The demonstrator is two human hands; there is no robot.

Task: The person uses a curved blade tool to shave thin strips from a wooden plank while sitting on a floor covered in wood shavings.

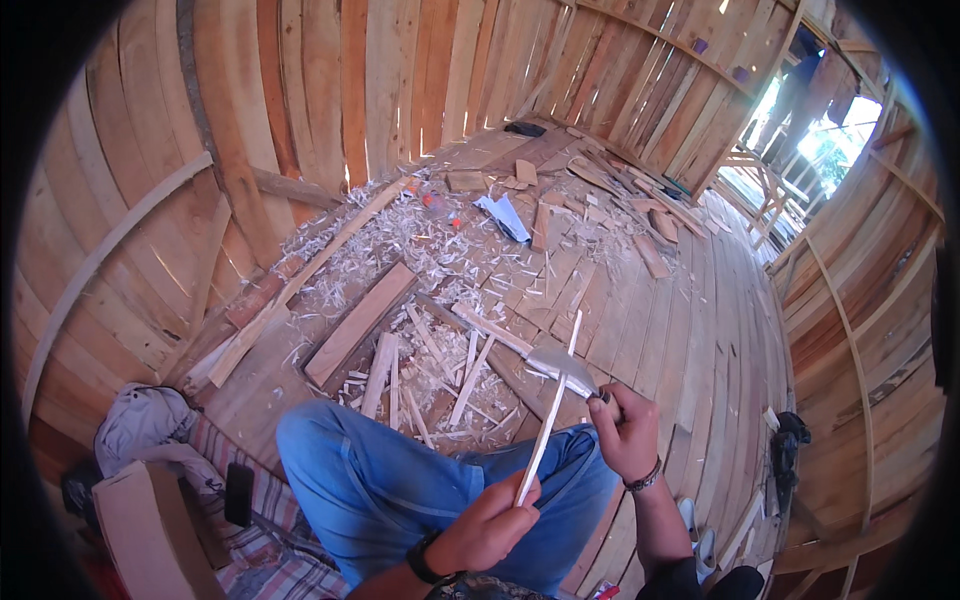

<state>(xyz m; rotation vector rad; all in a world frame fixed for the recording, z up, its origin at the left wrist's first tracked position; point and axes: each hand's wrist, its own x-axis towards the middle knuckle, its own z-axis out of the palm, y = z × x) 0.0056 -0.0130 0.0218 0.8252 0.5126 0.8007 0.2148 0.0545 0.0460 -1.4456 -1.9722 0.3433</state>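
My left hand (497, 518) is closed round the lower end of a thin pale wooden stick (545, 440), which slants up and away over my knees. My right hand (629, 432) grips the handle of a broad-bladed knife (562, 371). The blade lies across the upper part of the stick, and the stick's far tip shows beyond it. Just past the blade is a narrow piece of wood (490, 326); whether the two touch, I cannot tell. In front of my crossed legs, split wood strips (380, 375) lie among the shavings.
A thick wooden block (362, 322) and a long board (300, 285) lie to the left amid shavings. Wood offcuts (655, 225) litter the far floor near a blue-white sheet (503, 217). A cardboard box (150, 530) and a phone (239, 493) sit at lower left on striped cloth.
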